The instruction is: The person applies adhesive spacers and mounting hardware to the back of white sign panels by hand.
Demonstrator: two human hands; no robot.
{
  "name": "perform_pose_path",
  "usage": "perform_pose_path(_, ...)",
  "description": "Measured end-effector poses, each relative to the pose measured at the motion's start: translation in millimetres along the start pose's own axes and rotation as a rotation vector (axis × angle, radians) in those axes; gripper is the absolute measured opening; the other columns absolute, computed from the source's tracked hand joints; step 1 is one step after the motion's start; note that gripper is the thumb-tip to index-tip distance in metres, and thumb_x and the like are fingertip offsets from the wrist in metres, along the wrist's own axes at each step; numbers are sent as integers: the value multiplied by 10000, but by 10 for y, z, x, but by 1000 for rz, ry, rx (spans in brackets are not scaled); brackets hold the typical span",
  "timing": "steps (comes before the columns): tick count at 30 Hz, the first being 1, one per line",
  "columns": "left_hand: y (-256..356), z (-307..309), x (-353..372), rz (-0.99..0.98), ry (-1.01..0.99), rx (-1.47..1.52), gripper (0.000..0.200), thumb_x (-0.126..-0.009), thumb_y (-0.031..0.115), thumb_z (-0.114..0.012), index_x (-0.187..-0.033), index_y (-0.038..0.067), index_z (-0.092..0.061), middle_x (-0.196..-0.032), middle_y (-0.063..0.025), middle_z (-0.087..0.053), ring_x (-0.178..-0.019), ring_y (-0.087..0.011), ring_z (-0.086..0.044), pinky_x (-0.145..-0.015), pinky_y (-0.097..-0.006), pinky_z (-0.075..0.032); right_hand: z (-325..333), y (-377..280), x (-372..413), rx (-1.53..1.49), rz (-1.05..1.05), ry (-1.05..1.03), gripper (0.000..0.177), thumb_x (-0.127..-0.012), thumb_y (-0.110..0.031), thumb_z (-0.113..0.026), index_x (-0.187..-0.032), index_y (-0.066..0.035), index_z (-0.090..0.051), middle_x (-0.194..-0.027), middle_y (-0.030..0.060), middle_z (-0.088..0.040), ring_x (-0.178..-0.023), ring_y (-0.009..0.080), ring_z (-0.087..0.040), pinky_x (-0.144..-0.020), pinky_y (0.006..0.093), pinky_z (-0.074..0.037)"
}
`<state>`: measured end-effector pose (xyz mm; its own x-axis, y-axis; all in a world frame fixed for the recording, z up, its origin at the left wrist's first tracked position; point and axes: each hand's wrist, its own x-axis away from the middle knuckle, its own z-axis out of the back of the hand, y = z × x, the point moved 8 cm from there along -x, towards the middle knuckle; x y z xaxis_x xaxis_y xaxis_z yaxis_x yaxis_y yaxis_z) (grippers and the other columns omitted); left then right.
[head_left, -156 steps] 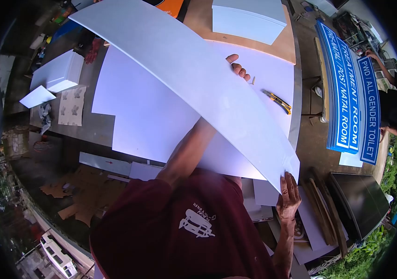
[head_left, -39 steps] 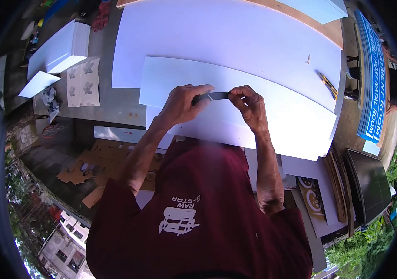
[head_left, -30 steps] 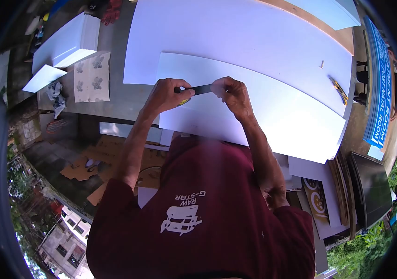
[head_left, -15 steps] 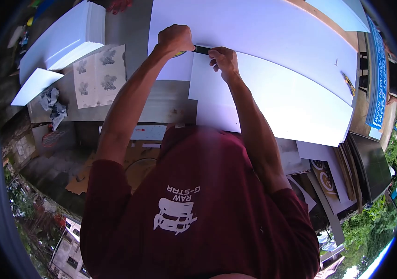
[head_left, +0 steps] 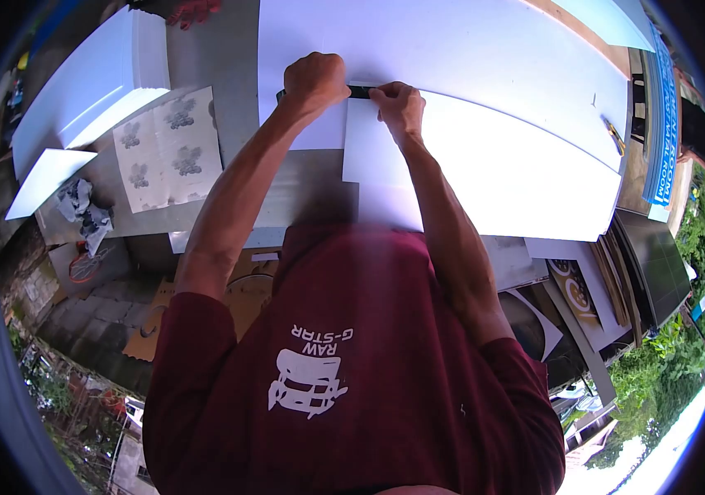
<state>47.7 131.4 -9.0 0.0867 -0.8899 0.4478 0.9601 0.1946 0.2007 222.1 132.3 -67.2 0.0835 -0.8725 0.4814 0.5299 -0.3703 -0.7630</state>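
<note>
A short dark strip spans the gap between my hands, at the upper left corner of a bright white sheet. My left hand is closed in a fist around its left end; a dark edge shows just left of the fist. My right hand pinches the strip's right end, over the sheet's top edge. Beneath lies a larger white sheet. What the left fist encloses is mostly hidden.
A yellow cutter knife lies at the right. Stacked white sheets, a stained paper and a crumpled grey rag are at the left. Blue lettered boards stand far right, near another person's hand.
The view has shifted slightly. My left hand has turned a little, and the yellow marking seen under it before is now hidden. The dark strip remains between both hands.
</note>
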Motion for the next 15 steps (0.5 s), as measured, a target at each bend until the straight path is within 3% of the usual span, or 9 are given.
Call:
perform_pose_path(7,-30,-37,-32,-7,-31,23,201,-782,295,-769,-719,107,-737,-658,-52,-688,-677,-264,-687,-653,-408,-543,-16,33,-26,59,64,33,232,-848,-188,-722,-919,32,-731,-687,70,-695,-516,103,-602,-532,269,-509)
perform_pose_path(10,-42,-30,-43,-3,-21,27,171,-777,291,-775,-757,121,-761,-680,-54,-703,-697,-261,-699,-671,-406,-548,-16,64,-27,15,20,42,207,-789,-198,-750,-870,-7,-748,-758,126,-734,-676,224,-695,-714,353,-561)
perform_pose_path(15,-50,-54,-60,1,-42,23,168,-776,289,-782,-800,122,-779,-699,-52,-716,-713,-250,-708,-683,-400,-553,-10,19,-8,63,45,81,197,-782,-195,-749,-861,-15,-745,-747,126,-730,-671,237,-698,-709,365,-563)
